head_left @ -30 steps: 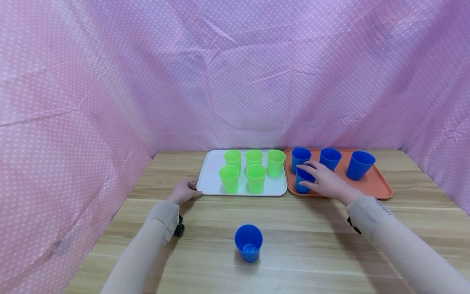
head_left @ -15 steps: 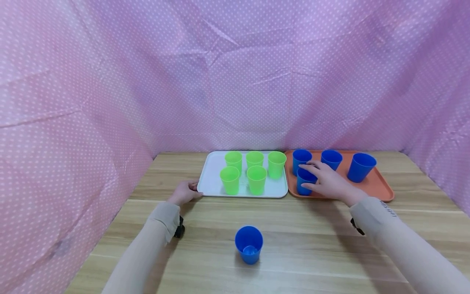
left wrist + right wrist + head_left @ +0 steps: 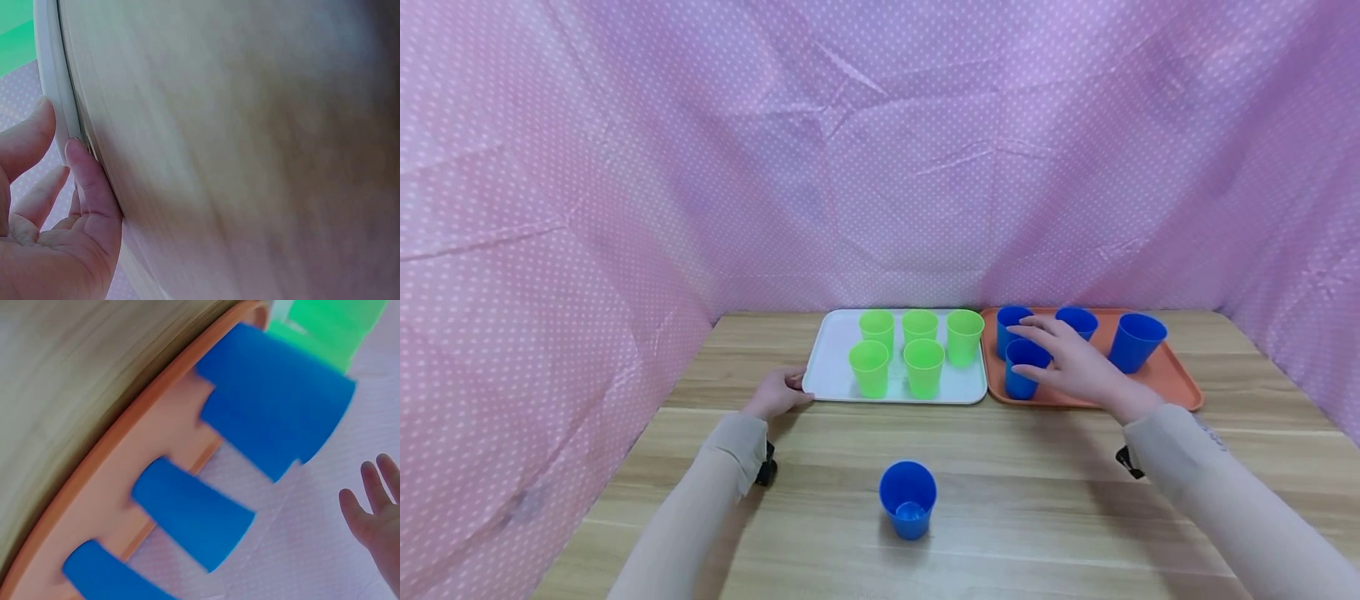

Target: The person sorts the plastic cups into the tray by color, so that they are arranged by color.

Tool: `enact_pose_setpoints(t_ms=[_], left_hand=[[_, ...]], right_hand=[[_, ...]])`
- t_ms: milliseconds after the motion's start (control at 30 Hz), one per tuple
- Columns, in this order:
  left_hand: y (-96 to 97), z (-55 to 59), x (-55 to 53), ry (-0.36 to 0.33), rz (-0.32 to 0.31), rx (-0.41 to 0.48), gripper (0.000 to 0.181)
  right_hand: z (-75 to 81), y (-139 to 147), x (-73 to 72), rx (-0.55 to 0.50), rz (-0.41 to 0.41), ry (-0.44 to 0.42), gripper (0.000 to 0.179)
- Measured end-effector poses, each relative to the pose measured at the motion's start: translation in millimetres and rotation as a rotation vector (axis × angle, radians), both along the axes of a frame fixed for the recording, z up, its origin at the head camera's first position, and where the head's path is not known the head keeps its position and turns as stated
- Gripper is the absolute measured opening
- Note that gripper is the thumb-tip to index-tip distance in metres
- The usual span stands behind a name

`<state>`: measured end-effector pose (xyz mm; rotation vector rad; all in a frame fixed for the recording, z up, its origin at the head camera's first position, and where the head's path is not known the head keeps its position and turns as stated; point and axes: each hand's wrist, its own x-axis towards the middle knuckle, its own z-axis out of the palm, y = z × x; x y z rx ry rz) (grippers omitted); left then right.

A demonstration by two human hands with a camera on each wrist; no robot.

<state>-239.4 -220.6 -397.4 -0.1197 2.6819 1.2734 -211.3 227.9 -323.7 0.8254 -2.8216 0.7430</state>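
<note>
My left hand [image 3: 777,392] is at the left end of a white tray [image 3: 827,358], its thumb and fingers gripping the rim; the left wrist view shows fingertips at the tray edge [image 3: 57,87]. Several lime-green cups [image 3: 869,367] stand upright on it. My right hand [image 3: 1075,362] hovers with spread fingers beside the front-left blue cup [image 3: 1021,383] on an orange tray [image 3: 1168,383]. In the right wrist view the right hand [image 3: 378,519] is apart from that blue cup [image 3: 281,381]. Other blue cups [image 3: 1137,343] stand upright on the orange tray.
Another blue cup [image 3: 908,500] stands upright on the wooden table [image 3: 1000,533], near the front middle. Both trays lie side by side at the back. A pink dotted curtain [image 3: 880,167] hangs behind the table and along its sides.
My right hand has let go of the front-left blue cup and drawn slightly up and right, its fingers spreading. The left hand and the other cups have kept their places.
</note>
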Motion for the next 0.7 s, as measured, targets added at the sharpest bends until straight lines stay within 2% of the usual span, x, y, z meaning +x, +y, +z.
enact_pose_setpoints(t_ms=[400, 700], left_hand=[[0.0, 1.9, 0.0, 0.020, -0.034, -0.006, 0.059], [-0.2, 1.6, -0.7, 0.001, -0.032, -0.026, 0.059]], right_hand=[[6.7, -46, 28.3, -0.002, 0.216, 0.135, 0.055], [18.2, -85, 53.3, 0.011, 0.402, 0.172, 0.058]])
